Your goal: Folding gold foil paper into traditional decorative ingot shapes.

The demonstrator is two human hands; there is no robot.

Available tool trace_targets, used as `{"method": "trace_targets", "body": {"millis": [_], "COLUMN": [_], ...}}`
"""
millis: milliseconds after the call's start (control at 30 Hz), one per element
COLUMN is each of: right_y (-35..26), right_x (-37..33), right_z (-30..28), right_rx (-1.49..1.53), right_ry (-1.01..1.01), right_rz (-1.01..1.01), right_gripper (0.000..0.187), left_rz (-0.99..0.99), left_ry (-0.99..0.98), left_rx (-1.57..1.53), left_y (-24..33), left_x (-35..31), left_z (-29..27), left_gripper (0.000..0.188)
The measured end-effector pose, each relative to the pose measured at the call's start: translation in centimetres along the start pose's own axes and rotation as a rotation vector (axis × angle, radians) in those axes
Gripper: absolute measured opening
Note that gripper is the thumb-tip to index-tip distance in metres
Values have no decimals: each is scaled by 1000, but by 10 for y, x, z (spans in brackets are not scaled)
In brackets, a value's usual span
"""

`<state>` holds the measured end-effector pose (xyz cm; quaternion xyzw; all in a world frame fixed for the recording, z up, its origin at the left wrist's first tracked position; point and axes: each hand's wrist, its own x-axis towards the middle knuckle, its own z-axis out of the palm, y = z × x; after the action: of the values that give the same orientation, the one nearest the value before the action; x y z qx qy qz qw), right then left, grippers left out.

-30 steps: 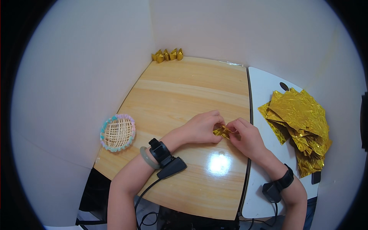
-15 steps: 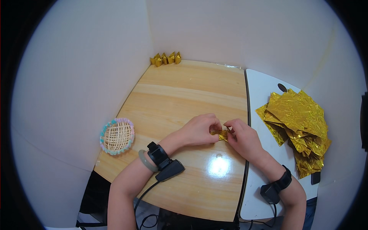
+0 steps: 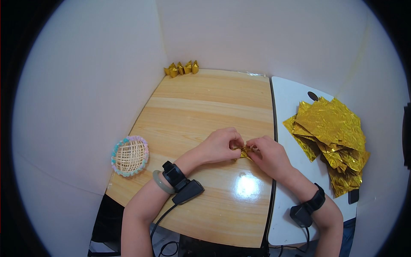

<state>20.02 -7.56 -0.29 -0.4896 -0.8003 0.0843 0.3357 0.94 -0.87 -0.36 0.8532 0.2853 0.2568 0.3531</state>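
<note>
Over the right part of the wooden table (image 3: 192, 192), my two hands meet at a small piece of folded gold foil paper (image 3: 245, 153). My left hand (image 3: 221, 145) pinches its left end between thumb and fingers. From the other side, my right hand (image 3: 269, 157) has its thumb and fingertips closed on the right end. Fingers cover much of the piece, so its full shape is hidden. Several folded gold paper ingots (image 3: 181, 68) stand together at the table's far left corner.
A fanned pile of gold foil sheets (image 3: 332, 124) lies on the white table (image 3: 295, 180) at right, with a dark object (image 3: 353, 197) by its near edge. A small woven basket (image 3: 130, 156) with a pastel rim sits at left. Pale walls enclose the tables; cables trail from both wrist bands.
My right fingers have come down closer around the gold paper, and its visible part has shifted slightly left and tilted. The whole view has moved a little.
</note>
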Motion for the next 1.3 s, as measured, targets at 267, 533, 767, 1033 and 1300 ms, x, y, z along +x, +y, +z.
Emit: {"method": "trace_targets", "body": {"millis": [267, 533, 767, 1033, 1300], "right_y": [-4, 0, 8, 7, 4], "right_x": [1, -1, -1, 0, 5], "right_z": [-8, -1, 4, 3, -2], "right_rx": [-109, 168, -68, 456, 714], "right_ry": [-41, -82, -101, -125, -175], "right_rz": [-150, 1, -19, 330, 486], "right_gripper": [12, 23, 31, 20, 22], "left_rz": [-24, 11, 8, -81, -229], "left_ry": [-24, -44, -118, -139, -10], "left_rx": [21, -24, -24, -367, -670], "left_y": [3, -4, 0, -8, -6], "left_x": [1, -2, -1, 0, 2], "left_z": [-2, -3, -3, 2, 1], "left_gripper": [20, 16, 18, 17, 16]}}
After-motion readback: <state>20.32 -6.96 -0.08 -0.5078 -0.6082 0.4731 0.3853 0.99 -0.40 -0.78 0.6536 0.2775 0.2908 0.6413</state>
